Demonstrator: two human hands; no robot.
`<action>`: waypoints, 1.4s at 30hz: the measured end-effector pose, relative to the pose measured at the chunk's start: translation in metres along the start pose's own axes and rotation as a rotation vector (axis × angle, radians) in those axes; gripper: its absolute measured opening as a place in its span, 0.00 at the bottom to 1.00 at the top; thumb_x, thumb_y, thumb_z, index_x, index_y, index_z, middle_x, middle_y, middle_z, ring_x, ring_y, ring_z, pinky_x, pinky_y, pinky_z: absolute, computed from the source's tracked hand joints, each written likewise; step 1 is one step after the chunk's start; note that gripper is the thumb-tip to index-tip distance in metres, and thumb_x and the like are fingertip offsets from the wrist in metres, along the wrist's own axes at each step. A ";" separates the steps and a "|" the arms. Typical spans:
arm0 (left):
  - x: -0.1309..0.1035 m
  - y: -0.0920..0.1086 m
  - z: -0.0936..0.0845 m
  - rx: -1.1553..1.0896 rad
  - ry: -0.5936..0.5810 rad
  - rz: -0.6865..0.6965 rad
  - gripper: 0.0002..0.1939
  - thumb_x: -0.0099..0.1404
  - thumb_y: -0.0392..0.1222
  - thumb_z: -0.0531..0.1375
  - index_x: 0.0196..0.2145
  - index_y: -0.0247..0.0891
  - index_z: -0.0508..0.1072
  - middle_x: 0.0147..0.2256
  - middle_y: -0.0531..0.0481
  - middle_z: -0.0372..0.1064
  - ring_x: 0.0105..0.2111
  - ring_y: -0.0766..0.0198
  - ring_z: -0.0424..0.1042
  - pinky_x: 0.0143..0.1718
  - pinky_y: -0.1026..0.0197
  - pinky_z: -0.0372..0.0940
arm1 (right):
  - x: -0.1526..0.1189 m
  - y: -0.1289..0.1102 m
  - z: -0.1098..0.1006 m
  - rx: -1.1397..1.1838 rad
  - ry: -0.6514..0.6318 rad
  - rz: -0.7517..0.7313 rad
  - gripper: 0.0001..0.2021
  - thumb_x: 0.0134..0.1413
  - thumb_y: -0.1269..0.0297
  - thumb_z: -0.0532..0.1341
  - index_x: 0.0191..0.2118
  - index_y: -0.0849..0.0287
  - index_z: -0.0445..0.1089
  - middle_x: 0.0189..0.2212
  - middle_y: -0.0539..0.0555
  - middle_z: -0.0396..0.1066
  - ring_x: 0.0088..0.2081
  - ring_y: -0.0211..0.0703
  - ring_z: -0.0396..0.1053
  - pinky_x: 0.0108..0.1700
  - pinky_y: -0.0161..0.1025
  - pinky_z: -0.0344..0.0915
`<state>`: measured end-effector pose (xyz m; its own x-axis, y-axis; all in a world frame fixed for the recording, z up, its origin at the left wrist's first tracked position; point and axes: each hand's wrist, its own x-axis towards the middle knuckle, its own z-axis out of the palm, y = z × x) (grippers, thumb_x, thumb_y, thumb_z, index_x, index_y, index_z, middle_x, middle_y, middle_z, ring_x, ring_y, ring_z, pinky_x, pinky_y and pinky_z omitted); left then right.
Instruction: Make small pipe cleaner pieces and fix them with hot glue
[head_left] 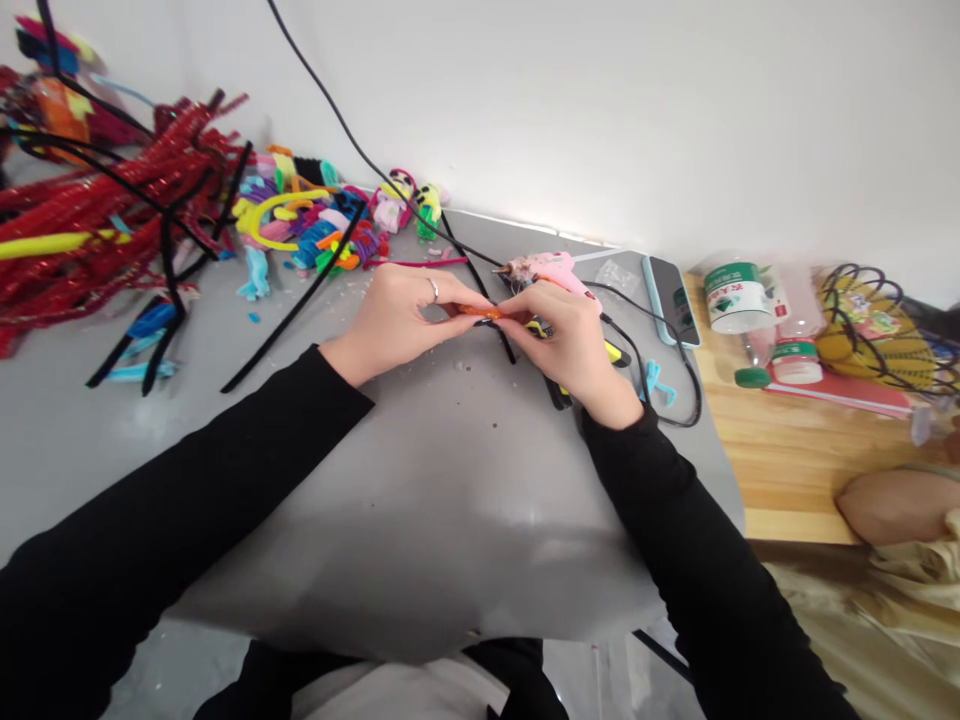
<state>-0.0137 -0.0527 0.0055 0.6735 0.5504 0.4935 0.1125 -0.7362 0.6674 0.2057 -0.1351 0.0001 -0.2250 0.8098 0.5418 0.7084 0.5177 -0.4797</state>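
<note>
Both hands meet over the grey table (450, 480), pinching a small orange piece of pipe cleaner (475, 312) between them. My left hand (401, 318), with a ring on one finger, grips its left end between thumb and fingertips. At the right end, my right hand (566, 335) pinches with thumb and forefinger; the fingertips cover part of the piece. Just behind my right hand lies a pink glue gun (553, 268) with its cable. Yellow-and-black pliers (556, 394) are partly hidden under that hand. A black pipe cleaner (300, 300) lies left of my left hand.
Red glittery pipe cleaners (112, 220) heap at the left. Colourful fuzzy pieces (300, 220) and small fuzzy figures (429, 208) sit along the wall. A phone (673, 300) lies at the right edge. Bottles (796, 340) stand on a wooden table (780, 450); another person's arm (896, 505) rests there.
</note>
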 end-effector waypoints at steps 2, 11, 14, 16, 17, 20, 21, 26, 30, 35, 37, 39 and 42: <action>0.000 0.000 0.000 -0.009 0.019 -0.001 0.10 0.73 0.48 0.63 0.39 0.47 0.85 0.39 0.50 0.84 0.36 0.59 0.81 0.39 0.59 0.75 | 0.000 -0.001 0.000 -0.002 -0.005 0.004 0.05 0.68 0.65 0.64 0.38 0.55 0.76 0.31 0.51 0.78 0.32 0.41 0.72 0.37 0.40 0.69; -0.001 -0.002 0.002 -0.104 0.049 -0.077 0.09 0.70 0.47 0.64 0.39 0.45 0.85 0.38 0.51 0.84 0.35 0.58 0.81 0.38 0.58 0.77 | -0.001 -0.001 0.000 0.002 -0.008 0.061 0.07 0.69 0.61 0.64 0.38 0.55 0.77 0.33 0.52 0.79 0.32 0.42 0.72 0.38 0.41 0.69; -0.001 -0.003 0.003 -0.110 0.058 -0.089 0.08 0.69 0.45 0.64 0.39 0.45 0.85 0.38 0.51 0.84 0.35 0.59 0.81 0.38 0.58 0.77 | -0.001 0.000 0.000 -0.008 -0.002 0.051 0.06 0.69 0.62 0.64 0.38 0.54 0.76 0.33 0.51 0.78 0.31 0.41 0.71 0.36 0.41 0.69; -0.001 -0.003 0.002 -0.071 0.050 -0.065 0.08 0.70 0.45 0.64 0.39 0.45 0.85 0.38 0.51 0.84 0.35 0.59 0.81 0.38 0.59 0.77 | -0.001 0.000 0.000 -0.025 0.001 0.042 0.07 0.69 0.62 0.64 0.38 0.54 0.76 0.32 0.51 0.78 0.31 0.41 0.71 0.36 0.41 0.69; -0.001 -0.003 0.002 -0.047 0.042 -0.048 0.09 0.70 0.45 0.63 0.40 0.46 0.85 0.39 0.51 0.84 0.35 0.59 0.81 0.38 0.59 0.77 | -0.001 0.001 0.001 -0.028 0.003 0.033 0.07 0.69 0.62 0.63 0.38 0.54 0.76 0.32 0.51 0.78 0.31 0.41 0.71 0.36 0.41 0.69; -0.001 -0.003 0.001 0.013 0.048 0.006 0.11 0.73 0.47 0.62 0.40 0.46 0.84 0.38 0.50 0.84 0.35 0.59 0.81 0.37 0.59 0.75 | -0.002 0.001 0.001 -0.018 0.002 0.021 0.07 0.70 0.62 0.63 0.38 0.55 0.76 0.32 0.51 0.78 0.33 0.42 0.72 0.38 0.42 0.69; -0.001 -0.003 0.001 0.025 0.057 0.016 0.11 0.73 0.48 0.61 0.40 0.46 0.84 0.38 0.50 0.84 0.34 0.60 0.80 0.36 0.59 0.75 | -0.002 0.002 0.001 -0.016 -0.001 0.025 0.07 0.70 0.62 0.63 0.38 0.54 0.76 0.32 0.51 0.78 0.33 0.42 0.72 0.39 0.42 0.70; -0.001 -0.002 0.000 0.042 0.067 0.025 0.11 0.74 0.50 0.61 0.39 0.49 0.83 0.37 0.51 0.83 0.35 0.61 0.80 0.37 0.59 0.74 | -0.001 0.004 0.002 0.014 -0.014 0.029 0.06 0.70 0.63 0.63 0.38 0.55 0.76 0.33 0.52 0.78 0.35 0.43 0.72 0.39 0.42 0.69; -0.001 -0.002 0.000 0.061 0.082 0.036 0.12 0.75 0.50 0.61 0.38 0.48 0.84 0.37 0.50 0.83 0.34 0.61 0.79 0.36 0.60 0.73 | -0.001 0.003 0.002 0.039 -0.014 0.021 0.09 0.71 0.60 0.62 0.39 0.56 0.76 0.32 0.53 0.77 0.35 0.43 0.71 0.39 0.42 0.69; -0.001 -0.004 0.002 0.038 0.096 0.063 0.09 0.73 0.45 0.63 0.38 0.45 0.84 0.36 0.49 0.82 0.33 0.61 0.79 0.36 0.60 0.72 | -0.002 0.001 0.002 0.029 0.006 0.005 0.09 0.71 0.62 0.61 0.38 0.57 0.76 0.32 0.52 0.77 0.34 0.42 0.70 0.37 0.40 0.67; -0.001 -0.005 0.002 0.017 0.112 0.049 0.08 0.71 0.44 0.65 0.37 0.44 0.84 0.35 0.49 0.82 0.32 0.62 0.78 0.35 0.61 0.72 | -0.002 0.001 0.002 0.022 0.000 0.015 0.08 0.70 0.63 0.62 0.38 0.57 0.76 0.32 0.52 0.78 0.34 0.41 0.71 0.37 0.39 0.67; -0.001 -0.005 0.003 -0.006 0.128 0.029 0.07 0.69 0.43 0.66 0.36 0.43 0.85 0.33 0.50 0.82 0.31 0.62 0.78 0.33 0.62 0.72 | -0.002 0.001 0.002 0.026 -0.002 0.018 0.07 0.70 0.64 0.62 0.39 0.57 0.76 0.33 0.53 0.78 0.35 0.42 0.72 0.38 0.39 0.67; 0.000 -0.005 0.004 -0.042 0.137 -0.005 0.06 0.67 0.41 0.66 0.35 0.42 0.85 0.33 0.50 0.82 0.30 0.63 0.78 0.33 0.63 0.73 | -0.002 0.002 0.002 0.020 -0.006 0.032 0.06 0.69 0.65 0.63 0.39 0.56 0.76 0.34 0.53 0.79 0.35 0.42 0.72 0.39 0.39 0.68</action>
<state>-0.0114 -0.0511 0.0002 0.5662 0.6049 0.5599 0.0835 -0.7178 0.6912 0.2059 -0.1354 -0.0033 -0.2065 0.8279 0.5215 0.7022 0.4965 -0.5102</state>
